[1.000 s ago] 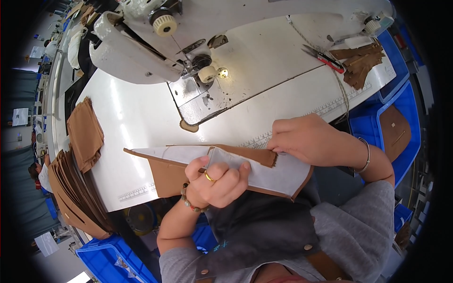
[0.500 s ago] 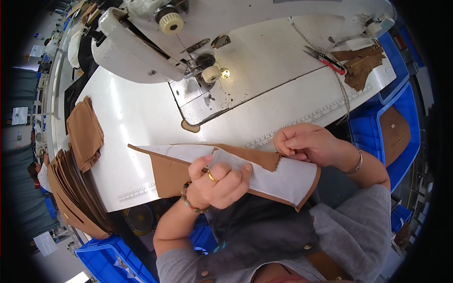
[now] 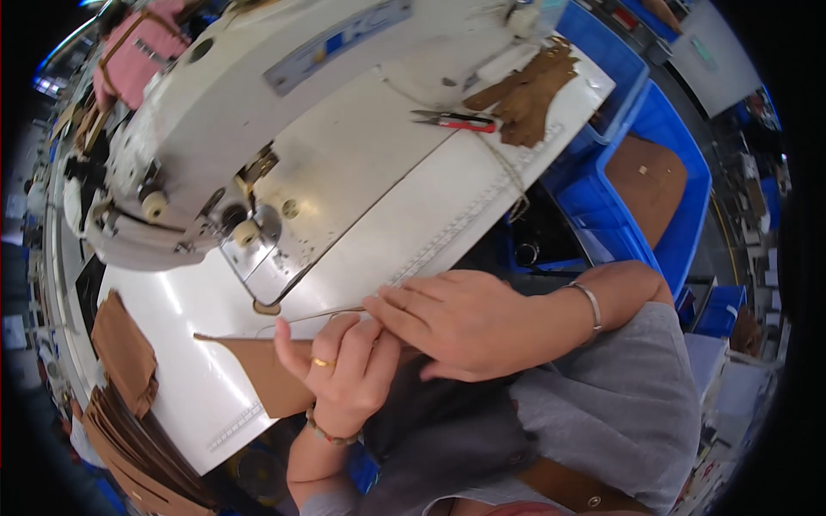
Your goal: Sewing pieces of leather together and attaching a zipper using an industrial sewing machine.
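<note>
A brown leather-like panel (image 3: pixel 268 371) with a pale lining lies at the table's front edge, partly hidden by my hands. My left hand (image 3: pixel 348 365), with a gold ring and beaded bracelet, has its fingers curled on the panel, the thumb sticking out to the left. From the right, my right hand (image 3: pixel 469 325), with a metal bangle, reaches across. Its fingers are bent over the panel's edge and meet my left fingertips; its thumb lies below. The grip hides the panel's right part.
A white sewing machine (image 3: pixel 172 185) stands beyond my hands. Stacked brown pieces (image 3: pixel 125 353) lie at the left, with more panels (image 3: pixel 142 456) below. Red-handled snips (image 3: pixel 456 120) and brown scraps (image 3: pixel 527 96) lie at the back right. A blue bin (image 3: pixel 693 219) holds another brown panel (image 3: pixel 647 181).
My right hand has moved left across the panel to meet my left hand, covering the lining and zigzag edge that showed before. The view has turned, shifting the machine left.
</note>
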The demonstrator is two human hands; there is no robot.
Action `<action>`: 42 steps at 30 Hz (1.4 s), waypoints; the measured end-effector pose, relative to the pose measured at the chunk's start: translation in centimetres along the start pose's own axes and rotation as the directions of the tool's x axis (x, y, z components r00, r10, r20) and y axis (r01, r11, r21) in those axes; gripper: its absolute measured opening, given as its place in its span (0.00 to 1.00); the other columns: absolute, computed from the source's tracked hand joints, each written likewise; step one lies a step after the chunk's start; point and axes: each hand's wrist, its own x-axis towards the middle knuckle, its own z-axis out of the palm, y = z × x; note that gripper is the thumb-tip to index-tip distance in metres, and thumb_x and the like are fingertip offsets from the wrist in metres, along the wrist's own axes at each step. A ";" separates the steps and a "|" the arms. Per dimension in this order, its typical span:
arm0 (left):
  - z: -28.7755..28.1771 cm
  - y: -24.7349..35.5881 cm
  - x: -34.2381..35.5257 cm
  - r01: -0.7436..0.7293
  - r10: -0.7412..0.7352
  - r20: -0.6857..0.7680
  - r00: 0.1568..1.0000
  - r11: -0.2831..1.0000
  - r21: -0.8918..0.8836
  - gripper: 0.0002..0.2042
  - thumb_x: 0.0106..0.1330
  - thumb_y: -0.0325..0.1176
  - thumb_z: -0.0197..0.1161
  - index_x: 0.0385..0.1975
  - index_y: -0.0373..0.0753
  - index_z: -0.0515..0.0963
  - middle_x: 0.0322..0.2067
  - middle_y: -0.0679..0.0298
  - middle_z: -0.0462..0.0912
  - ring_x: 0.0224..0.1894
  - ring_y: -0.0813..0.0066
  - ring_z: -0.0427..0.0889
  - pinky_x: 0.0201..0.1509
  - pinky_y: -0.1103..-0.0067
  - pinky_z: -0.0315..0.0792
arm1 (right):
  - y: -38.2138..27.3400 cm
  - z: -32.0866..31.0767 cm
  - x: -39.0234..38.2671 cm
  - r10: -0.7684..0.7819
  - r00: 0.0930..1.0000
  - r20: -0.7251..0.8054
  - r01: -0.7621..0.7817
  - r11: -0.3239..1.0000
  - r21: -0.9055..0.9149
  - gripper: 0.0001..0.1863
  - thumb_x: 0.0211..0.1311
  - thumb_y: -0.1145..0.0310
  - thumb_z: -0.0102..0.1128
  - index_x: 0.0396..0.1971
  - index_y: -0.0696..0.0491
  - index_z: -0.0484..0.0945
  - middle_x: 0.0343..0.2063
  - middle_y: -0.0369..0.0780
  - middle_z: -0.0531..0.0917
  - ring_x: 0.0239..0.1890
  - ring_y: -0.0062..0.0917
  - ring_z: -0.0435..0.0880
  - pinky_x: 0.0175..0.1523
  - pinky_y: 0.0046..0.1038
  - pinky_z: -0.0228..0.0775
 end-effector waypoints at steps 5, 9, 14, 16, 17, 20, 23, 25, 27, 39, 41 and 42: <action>-2.5 0.2 -0.8 0.144 -0.132 -0.164 0.978 0.988 0.063 0.14 0.60 0.41 0.80 0.43 0.52 0.84 0.48 0.70 0.78 0.55 0.62 0.80 0.79 0.35 0.44 | 3.9 -2.8 -5.3 0.129 0.990 -0.065 -0.123 0.989 0.087 0.13 0.61 0.74 0.63 0.46 0.52 0.85 0.34 0.38 0.89 0.35 0.34 0.89 0.37 0.32 0.81; -4.3 -4.0 -4.3 0.266 -0.236 -0.165 0.958 0.944 0.194 0.18 0.64 0.39 0.77 0.51 0.45 0.81 0.56 0.61 0.77 0.65 0.48 0.77 0.80 0.40 0.49 | 6.9 -10.9 -19.2 0.818 0.394 -0.418 -0.554 0.575 0.603 0.11 0.75 0.73 0.61 0.51 0.60 0.84 0.41 0.38 0.91 0.39 0.19 0.89 0.45 0.28 0.83; -4.3 -8.4 -8.3 0.385 -0.354 -0.152 0.923 0.868 0.313 0.16 0.65 0.34 0.75 0.50 0.41 0.81 0.59 0.58 0.79 0.67 0.52 0.77 0.82 0.47 0.50 | 14.1 -14.8 -38.7 0.580 -0.219 -0.785 -0.299 0.726 0.620 0.20 0.77 0.68 0.63 0.63 0.60 0.78 0.57 0.42 0.85 0.56 0.24 0.85 0.61 0.26 0.76; -4.2 -9.5 -9.3 0.426 -0.401 -0.146 0.904 0.818 0.386 0.14 0.65 0.31 0.74 0.49 0.41 0.82 0.58 0.60 0.82 0.67 0.56 0.78 0.82 0.50 0.51 | 16.7 -14.5 -44.7 0.557 -0.407 -0.723 -0.380 0.617 0.689 0.20 0.78 0.66 0.61 0.62 0.62 0.78 0.55 0.42 0.87 0.54 0.28 0.86 0.62 0.28 0.76; -4.2 -9.9 -9.8 0.449 -0.421 -0.161 0.893 0.804 0.389 0.13 0.66 0.31 0.74 0.49 0.42 0.83 0.58 0.62 0.82 0.67 0.58 0.78 0.81 0.50 0.51 | 17.9 -14.2 -46.5 0.579 -0.323 -0.749 -0.400 0.634 0.662 0.20 0.78 0.66 0.61 0.62 0.62 0.78 0.55 0.42 0.87 0.54 0.28 0.86 0.62 0.28 0.76; -4.6 -10.9 -10.9 0.492 -0.474 -0.156 0.867 0.759 0.427 0.13 0.66 0.31 0.73 0.50 0.43 0.83 0.59 0.63 0.82 0.68 0.59 0.78 0.81 0.50 0.51 | 20.5 -13.9 -46.2 0.481 -0.327 -0.813 -0.936 -0.047 0.349 0.22 0.78 0.63 0.60 0.61 0.64 0.78 0.53 0.47 0.87 0.53 0.34 0.87 0.61 0.32 0.77; -4.9 -11.4 -11.6 0.501 -0.488 -0.155 0.859 0.740 0.448 0.13 0.67 0.32 0.73 0.49 0.44 0.83 0.59 0.64 0.83 0.68 0.60 0.78 0.81 0.50 0.51 | 22.3 -13.9 -37.1 0.360 0.075 -0.930 -0.986 0.164 -0.016 0.20 0.77 0.61 0.60 0.58 0.59 0.81 0.52 0.46 0.87 0.53 0.37 0.87 0.58 0.34 0.77; -4.9 -11.6 -11.7 0.504 -0.489 -0.159 0.858 0.741 0.443 0.12 0.67 0.32 0.73 0.49 0.45 0.83 0.58 0.65 0.83 0.68 0.60 0.78 0.81 0.50 0.50 | 23.1 -13.8 -28.5 0.374 0.376 -0.848 -0.846 0.513 -0.149 0.12 0.76 0.66 0.60 0.53 0.53 0.85 0.52 0.42 0.88 0.52 0.35 0.88 0.57 0.32 0.78; -4.6 -11.6 -11.6 0.512 -0.497 -0.162 0.852 0.731 0.451 0.12 0.67 0.31 0.73 0.49 0.45 0.84 0.58 0.65 0.83 0.68 0.59 0.78 0.81 0.50 0.50 | 24.0 -13.0 -20.1 0.228 0.732 -0.642 -0.646 0.530 -0.549 0.13 0.71 0.72 0.61 0.52 0.53 0.84 0.52 0.41 0.87 0.52 0.37 0.87 0.56 0.33 0.79; -8.6 -15.3 -14.2 0.650 -0.668 -0.139 0.731 0.622 0.436 0.12 0.63 0.31 0.75 0.45 0.47 0.84 0.53 0.67 0.85 0.62 0.61 0.81 0.74 0.49 0.58 | 36.3 -12.9 -12.4 0.396 0.892 -0.216 -0.415 0.532 -0.738 0.23 0.67 0.79 0.50 0.61 0.57 0.79 0.66 0.46 0.78 0.67 0.43 0.78 0.69 0.33 0.71; -9.3 -17.7 -14.5 0.665 -0.684 -0.153 0.713 0.590 0.458 0.12 0.63 0.32 0.75 0.45 0.46 0.84 0.52 0.66 0.86 0.60 0.61 0.82 0.73 0.52 0.61 | 38.3 -13.4 -14.2 0.340 0.917 -0.211 -0.380 0.575 -0.725 0.23 0.70 0.79 0.49 0.63 0.56 0.78 0.66 0.44 0.78 0.67 0.40 0.78 0.69 0.32 0.70; -9.6 -19.2 -14.7 0.665 -0.676 -0.167 0.718 0.595 0.451 0.11 0.64 0.32 0.75 0.44 0.44 0.85 0.50 0.64 0.87 0.57 0.59 0.83 0.68 0.55 0.67 | 39.0 -13.9 -15.0 0.298 0.913 -0.277 -0.403 0.565 -0.720 0.22 0.72 0.79 0.49 0.64 0.56 0.78 0.65 0.43 0.79 0.67 0.38 0.79 0.69 0.32 0.70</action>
